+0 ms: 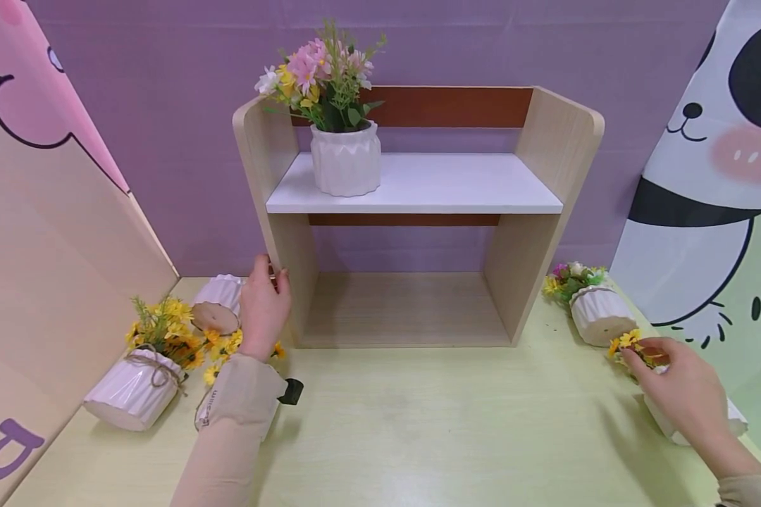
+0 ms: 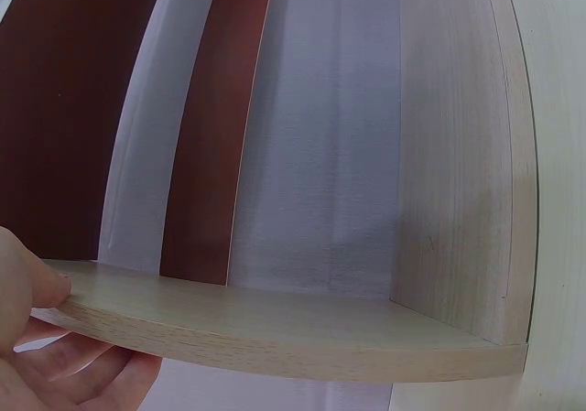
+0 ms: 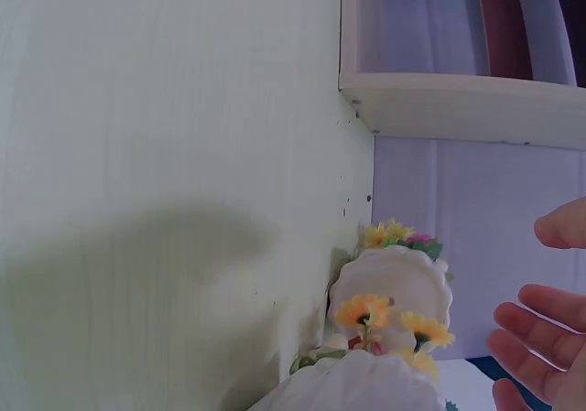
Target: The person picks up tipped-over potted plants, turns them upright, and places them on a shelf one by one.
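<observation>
My left hand (image 1: pixel 265 310) grips the edge of a wooden desktop bookshelf's left side panel (image 2: pixel 275 333). In the left wrist view the thumb (image 2: pixel 50 287) lies on the panel's inner face, with the fingers curled behind the outer face. At the right, my right hand (image 1: pixel 688 380) hovers over a white ribbed pot (image 1: pixel 662 419) lying on its side with yellow flowers (image 1: pixel 629 339). The right wrist view has its fingers (image 3: pixel 536 333) loosely bent and spread, apart from the orange-yellow flowers (image 3: pixel 364 310), holding nothing.
A white pot (image 1: pixel 345 158) of pink and yellow flowers stands upright on the bookshelf's white upper board (image 1: pixel 469 184). Toppled white pots (image 1: pixel 133 394) lie at the left, one partly behind my left forearm. Another tipped pot (image 1: pixel 602 313) lies right of the bookshelf. Printed panels flank the table (image 1: pixel 418 422).
</observation>
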The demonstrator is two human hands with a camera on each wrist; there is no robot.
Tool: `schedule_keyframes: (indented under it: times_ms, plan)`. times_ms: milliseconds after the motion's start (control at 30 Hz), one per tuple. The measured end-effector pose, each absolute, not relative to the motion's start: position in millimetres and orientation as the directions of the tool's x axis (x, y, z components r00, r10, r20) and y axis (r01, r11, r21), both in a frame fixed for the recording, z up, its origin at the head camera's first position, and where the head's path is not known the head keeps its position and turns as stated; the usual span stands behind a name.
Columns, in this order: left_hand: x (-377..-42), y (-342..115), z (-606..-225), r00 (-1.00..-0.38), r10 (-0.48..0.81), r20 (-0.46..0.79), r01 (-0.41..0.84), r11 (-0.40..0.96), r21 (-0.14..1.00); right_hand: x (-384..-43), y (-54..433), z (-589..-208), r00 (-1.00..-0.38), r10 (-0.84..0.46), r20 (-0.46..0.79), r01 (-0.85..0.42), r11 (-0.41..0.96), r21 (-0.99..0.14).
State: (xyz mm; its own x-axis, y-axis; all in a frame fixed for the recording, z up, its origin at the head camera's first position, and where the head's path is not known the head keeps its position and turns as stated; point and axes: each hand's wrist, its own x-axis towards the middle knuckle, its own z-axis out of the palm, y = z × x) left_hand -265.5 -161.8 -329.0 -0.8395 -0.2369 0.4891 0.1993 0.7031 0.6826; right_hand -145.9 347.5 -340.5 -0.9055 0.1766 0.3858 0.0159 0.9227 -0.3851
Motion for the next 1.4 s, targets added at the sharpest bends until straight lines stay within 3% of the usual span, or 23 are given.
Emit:
schedule_keyframes:
  times_ms: [633, 900, 1400]
  plan:
    - [-266.2, -161.9, -329.9, -0.815, -0.236, 0.529, 0.226, 0.711, 0.666, -143.5, 372.8, -347.7, -0.907, 0.289, 0.305, 0.200, 0.936, -0.290]
    - [-265.5, -162.1, -330.1, -0.814, -0.232, 0.533, 0.232, 0.711, 0.664, -141.6, 379.7, -350.9, -0.911, 0.293, 0.290, 0.216, 0.938, -0.271]
    - [-265.0, -161.8, -329.3, -0.821, -0.228, 0.524, 0.228, 0.710, 0.667, -150.2, 394.9, -354.7, -0.895, 0.445, -0.016, 0.436, 0.868, -0.239]
